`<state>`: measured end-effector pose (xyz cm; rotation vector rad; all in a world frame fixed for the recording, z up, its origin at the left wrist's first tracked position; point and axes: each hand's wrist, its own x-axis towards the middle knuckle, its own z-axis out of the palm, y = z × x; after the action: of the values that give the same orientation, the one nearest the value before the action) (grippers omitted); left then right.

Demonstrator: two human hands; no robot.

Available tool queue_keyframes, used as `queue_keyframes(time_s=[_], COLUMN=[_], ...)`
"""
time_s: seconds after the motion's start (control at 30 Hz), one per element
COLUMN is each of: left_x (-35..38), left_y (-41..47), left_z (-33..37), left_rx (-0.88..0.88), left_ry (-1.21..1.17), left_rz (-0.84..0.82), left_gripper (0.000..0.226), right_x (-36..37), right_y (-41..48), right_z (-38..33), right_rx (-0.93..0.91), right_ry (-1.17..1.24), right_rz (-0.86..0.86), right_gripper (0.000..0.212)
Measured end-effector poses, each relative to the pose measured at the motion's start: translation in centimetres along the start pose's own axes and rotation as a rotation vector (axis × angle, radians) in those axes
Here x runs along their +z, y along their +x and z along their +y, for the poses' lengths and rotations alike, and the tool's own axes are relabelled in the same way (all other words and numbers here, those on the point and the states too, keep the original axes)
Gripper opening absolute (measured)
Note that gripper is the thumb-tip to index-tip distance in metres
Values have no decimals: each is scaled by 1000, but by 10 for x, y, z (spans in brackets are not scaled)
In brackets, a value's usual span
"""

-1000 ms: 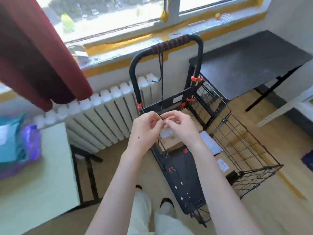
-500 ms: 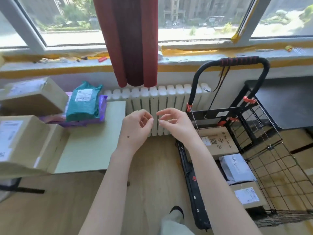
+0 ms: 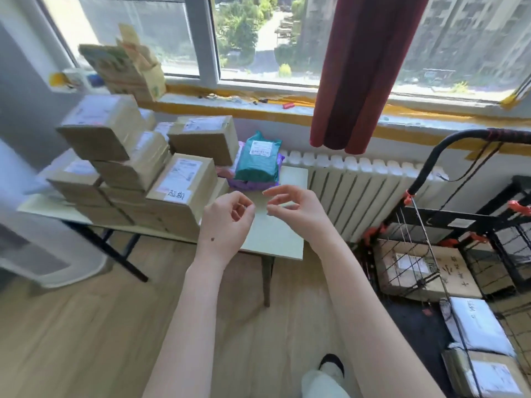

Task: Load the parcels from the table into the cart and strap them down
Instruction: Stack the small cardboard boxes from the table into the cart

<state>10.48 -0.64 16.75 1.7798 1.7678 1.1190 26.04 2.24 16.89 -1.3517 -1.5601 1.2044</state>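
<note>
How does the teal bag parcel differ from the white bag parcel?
The teal bag parcel lies on the table; the white bag parcel lies in the cart. The teal bag parcel rests upon a purple bag; the white bag parcel sits between two cartons. Both are soft bags.

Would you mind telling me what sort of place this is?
Probably a room in a flat: a radiator under the window, parcels stacked on a table, a cart beside.
</note>
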Motion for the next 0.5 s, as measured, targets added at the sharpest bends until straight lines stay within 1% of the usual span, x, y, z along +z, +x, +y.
queue_keyframes(time_s=[0.23,0.37,0.5], left_x=[-78,-104,-123], left_y=[-32,-35,-22], left_z=[-50,-79,-109], left_rx=[-120,-228,-282], left_ry=[-31,-69,-54], left_rz=[187,295,359], left_gripper=[9,7,10], right_x=[82,118,155], right_y=[-2,13,38], right_z=[-32,-42,-47], right_rx=[-39,-36,-36], right_ry=[17,45,58], right_rz=[-159,-259,-344], right_gripper=[20,21,19])
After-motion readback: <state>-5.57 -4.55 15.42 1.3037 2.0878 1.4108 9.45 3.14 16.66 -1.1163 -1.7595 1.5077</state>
